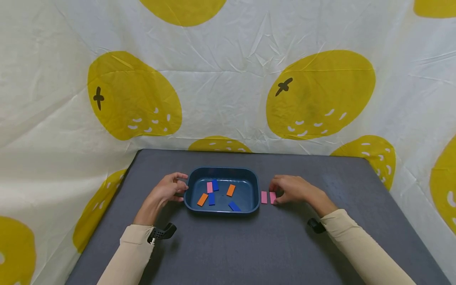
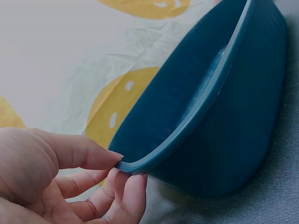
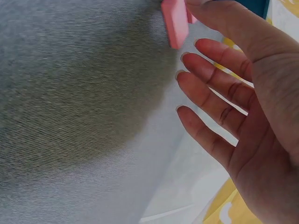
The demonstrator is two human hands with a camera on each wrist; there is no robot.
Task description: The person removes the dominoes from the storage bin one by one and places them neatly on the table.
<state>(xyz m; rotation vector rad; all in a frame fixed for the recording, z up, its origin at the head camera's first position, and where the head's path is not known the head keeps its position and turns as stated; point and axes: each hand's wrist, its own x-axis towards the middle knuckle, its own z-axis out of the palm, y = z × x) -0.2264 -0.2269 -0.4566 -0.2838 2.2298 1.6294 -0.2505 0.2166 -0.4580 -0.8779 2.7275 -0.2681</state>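
Note:
A dark blue rectangular tray (image 1: 221,212) stands on the table. My left hand (image 1: 166,189) pinches the rim at its left end between thumb and fingers, as the left wrist view shows closely. Inside the tray lie a pink block (image 1: 209,187), two orange blocks (image 1: 230,190) and three blue blocks (image 1: 234,206), all flat and domino-like. Just right of the tray are two pink blocks side by side, a nearer one (image 1: 264,197) and a farther one (image 1: 272,197). My right hand (image 1: 293,189) is at the farther one, thumb beside it, fingers spread and loosely extended in the right wrist view.
The grey cloth-covered table (image 1: 228,253) extends around the tray on all sides. Behind it hangs a pale curtain (image 1: 224,103) with large yellow fruit shapes, which also drapes along the left side. Each wrist wears a dark band (image 1: 162,232).

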